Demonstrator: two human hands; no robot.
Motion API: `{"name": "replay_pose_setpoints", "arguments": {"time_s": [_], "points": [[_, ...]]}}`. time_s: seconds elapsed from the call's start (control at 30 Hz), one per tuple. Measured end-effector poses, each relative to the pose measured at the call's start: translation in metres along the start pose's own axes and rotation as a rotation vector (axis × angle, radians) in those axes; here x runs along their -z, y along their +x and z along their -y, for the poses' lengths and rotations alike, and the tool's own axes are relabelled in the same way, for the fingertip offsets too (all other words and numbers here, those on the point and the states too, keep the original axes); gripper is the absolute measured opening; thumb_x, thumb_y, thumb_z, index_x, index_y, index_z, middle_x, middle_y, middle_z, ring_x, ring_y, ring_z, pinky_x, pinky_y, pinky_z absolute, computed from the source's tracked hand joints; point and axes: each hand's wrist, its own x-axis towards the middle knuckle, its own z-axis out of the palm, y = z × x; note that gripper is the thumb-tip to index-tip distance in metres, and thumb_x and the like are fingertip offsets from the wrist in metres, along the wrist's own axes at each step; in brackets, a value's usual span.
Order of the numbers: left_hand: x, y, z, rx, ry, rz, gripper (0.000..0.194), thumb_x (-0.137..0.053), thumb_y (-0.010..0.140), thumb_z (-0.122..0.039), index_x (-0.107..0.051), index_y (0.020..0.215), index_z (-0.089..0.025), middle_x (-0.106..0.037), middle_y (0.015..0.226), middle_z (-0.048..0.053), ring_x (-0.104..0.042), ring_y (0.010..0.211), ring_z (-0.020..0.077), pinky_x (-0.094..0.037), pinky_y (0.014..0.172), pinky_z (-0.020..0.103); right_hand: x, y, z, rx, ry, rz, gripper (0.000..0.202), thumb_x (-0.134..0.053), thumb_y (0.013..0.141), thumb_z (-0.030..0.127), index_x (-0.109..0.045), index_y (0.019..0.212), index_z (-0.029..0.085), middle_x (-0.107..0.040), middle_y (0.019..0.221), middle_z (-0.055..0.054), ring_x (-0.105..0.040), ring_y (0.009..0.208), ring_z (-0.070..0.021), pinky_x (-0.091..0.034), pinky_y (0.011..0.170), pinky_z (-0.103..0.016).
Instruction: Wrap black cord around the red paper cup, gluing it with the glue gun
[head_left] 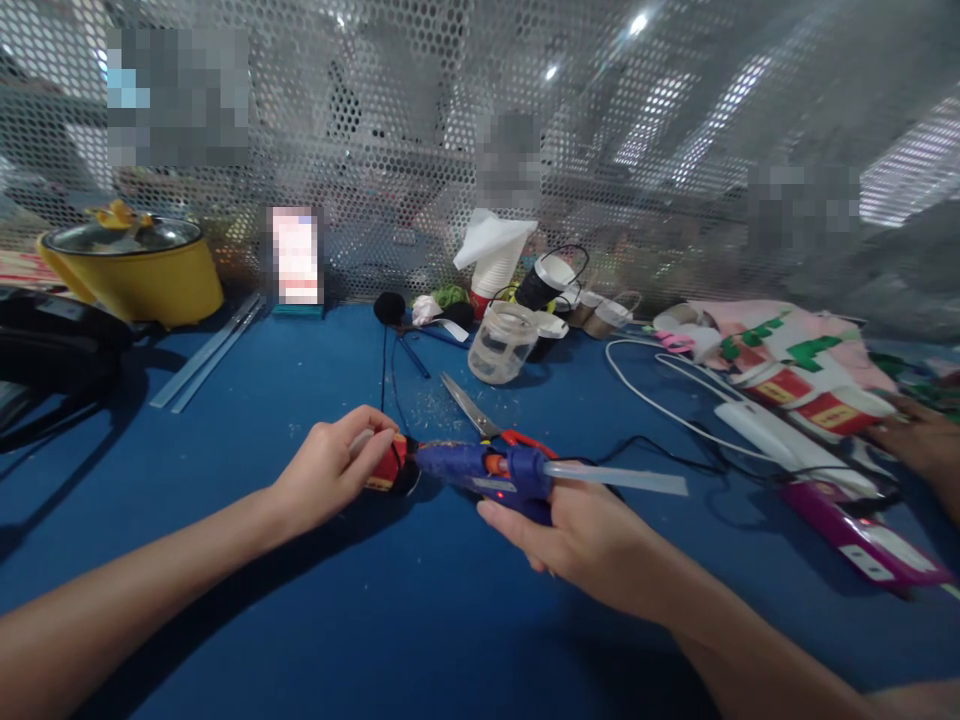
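Observation:
My right hand (562,525) is wrapped round the handle of a blue hot glue gun (457,462), whose small red light is lit. A clear glue stick (622,477) juts from its back end. My left hand (334,462) is closed on a small red paper cup (388,466) that lies on its side, with black yarn at one end. The gun's nozzle points left, at the black end of the cup; whether they touch I cannot tell. From the cup a black strand runs up to a ball of black yarn (389,308). Scissors (469,408) with red handles lie behind the gun.
Beyond the scissors stand a clear plastic jar (501,345), stacked paper cups (499,265) and a yarn-wrapped cup (544,282). Glue sticks (214,350), a yellow pot (135,265) and a lit phone (297,255) are at left. A purple power strip (855,535), cables and another person's hand (919,440) are at right.

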Motion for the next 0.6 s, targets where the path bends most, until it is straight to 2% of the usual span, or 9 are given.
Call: {"name": "replay_pose_setpoints", "arguments": {"time_s": [0.4, 0.6], "points": [[-0.0006, 0.0001, 0.0006, -0.004, 0.014, -0.025, 0.025, -0.035, 0.083, -0.033, -0.054, 0.086, -0.016, -0.065, 0.073, 0.002, -0.057, 0.061, 0.0131, -0.042, 0.054, 0.022, -0.0031, -0.0037, -0.0019, 0.054, -0.024, -0.040, 0.021, -0.049, 0.074, 0.037, -0.057, 0.062, 0.022, -0.045, 0.037, 0.003, -0.047, 0.041, -0.0141, -0.033, 0.043, -0.026], [-0.0005, -0.0004, 0.0000, -0.017, 0.001, -0.014, 0.025, -0.035, 0.084, -0.033, -0.053, 0.087, -0.016, -0.064, 0.074, 0.002, -0.057, 0.060, 0.0126, -0.042, 0.056, 0.022, -0.0004, -0.0001, 0.0015, 0.007, -0.019, -0.029, 0.020, -0.047, 0.075, 0.036, -0.057, 0.065, 0.021, -0.045, 0.038, 0.002, -0.050, 0.045, -0.0160, -0.035, 0.045, -0.026]]}}
